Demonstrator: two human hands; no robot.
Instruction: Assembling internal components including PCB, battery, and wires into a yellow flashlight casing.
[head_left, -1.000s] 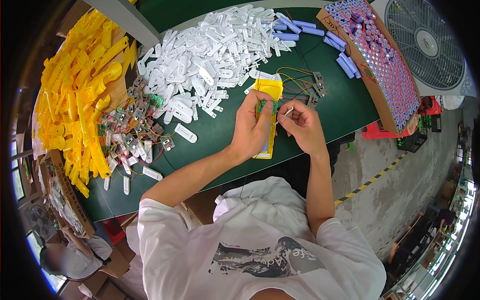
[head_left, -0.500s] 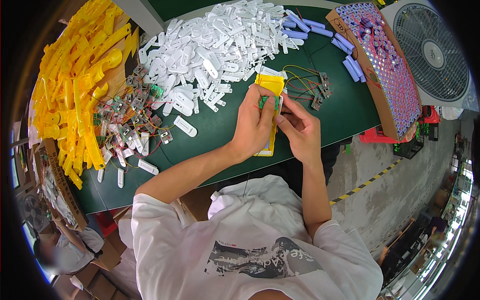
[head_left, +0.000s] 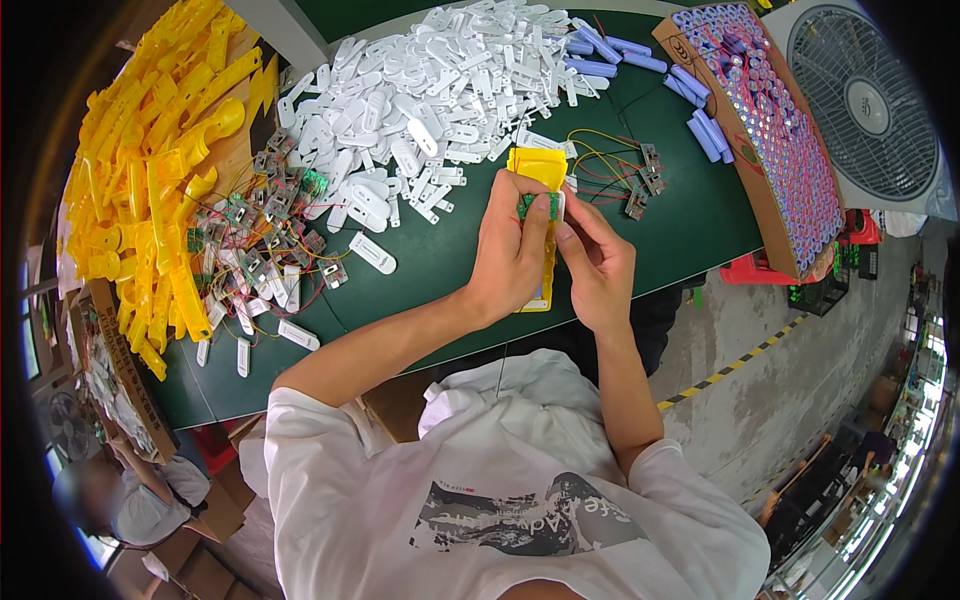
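Observation:
A long yellow plastic housing (head_left: pixel 538 163) lies near the front edge of the green table, between my two hands. My left hand (head_left: pixel 508 245) is closed on it from the left, its thumb pressing on a small green circuit board (head_left: pixel 526 207) set in the housing. From the right, my right hand (head_left: pixel 598 262) has its fingers bent in at the housing, beside a white piece that shows only as a narrow strip. What its fingertips pinch is hidden. Wires run from beyond the hands to several small switch boards (head_left: pixel 648 170) on the right.
White plastic covers (head_left: pixel 440 90) are heaped at the back. Yellow housings (head_left: pixel 165 160) pile up at the left, with wired boards (head_left: pixel 265 220) before them. Purple cylindrical cells (head_left: pixel 705 135) lie near a full carton (head_left: pixel 790 215) of them; a fan (head_left: pixel 868 108) stands beyond.
My right hand has shifted slightly left and its thumb has moved up along the housing. My left hand keeps nearly the same hold.

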